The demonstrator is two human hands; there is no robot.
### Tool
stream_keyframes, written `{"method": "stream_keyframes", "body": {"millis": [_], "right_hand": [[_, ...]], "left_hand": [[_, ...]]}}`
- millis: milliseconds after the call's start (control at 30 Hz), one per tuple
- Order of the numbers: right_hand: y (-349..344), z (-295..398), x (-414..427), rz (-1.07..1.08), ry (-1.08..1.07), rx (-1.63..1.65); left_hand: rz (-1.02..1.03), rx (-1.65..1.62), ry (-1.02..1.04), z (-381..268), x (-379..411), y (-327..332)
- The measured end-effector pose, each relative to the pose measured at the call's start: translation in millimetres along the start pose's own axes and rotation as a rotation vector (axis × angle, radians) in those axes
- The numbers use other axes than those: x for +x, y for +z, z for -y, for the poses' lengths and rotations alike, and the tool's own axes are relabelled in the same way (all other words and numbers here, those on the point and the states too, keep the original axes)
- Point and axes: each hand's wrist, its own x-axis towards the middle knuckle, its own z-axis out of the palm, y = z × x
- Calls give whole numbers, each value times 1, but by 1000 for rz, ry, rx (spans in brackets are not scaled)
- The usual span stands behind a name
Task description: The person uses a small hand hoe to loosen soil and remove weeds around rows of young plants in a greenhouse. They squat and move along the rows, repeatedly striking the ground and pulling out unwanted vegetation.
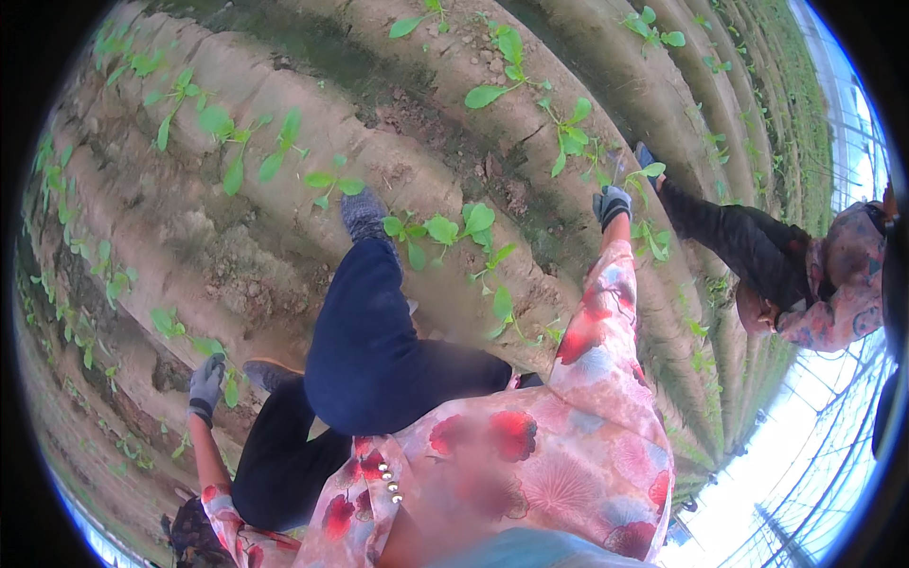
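My left hand [206, 383], in a grey glove with a dark cuff, reaches low to the soil at the left. Its fingertips are beside a leafy green seedling [208, 346]; whether they grip it is unclear. Far out to the right, my right hand [612, 206] wears a similar grey and black glove. Its fingers are bent down at a soil ridge, close to another seedling [648, 172]. What lies under those fingers is hidden. Between my hands, several broad-leaved seedlings [444, 231] grow along a ridge beside my foot [363, 213].
Long soil ridges [284, 92] with rows of seedlings curve across the view, with a darker furrow [490, 163] between two of them. A co-worker [845, 277] bends over the rows at the right. My other shoe [270, 373] rests near my left hand. A greenhouse frame [817, 397] rises beyond.
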Motion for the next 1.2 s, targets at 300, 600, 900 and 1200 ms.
{"method": "stream_keyframes", "body": {"millis": [300,600,900,1200], "right_hand": [[-26,-24,15,92,-29,-29],[-18,-18,4,23,-40,45],[-41,-9,43,218,176,290],[-60,-26,13,292,11,144]], "left_hand": [[-61,39,110,19,8,-1],[-32,-108,24,7,0,-1],[-43,201,80,-49,-3,6],[-44,11,121,-7,3,1]]}}
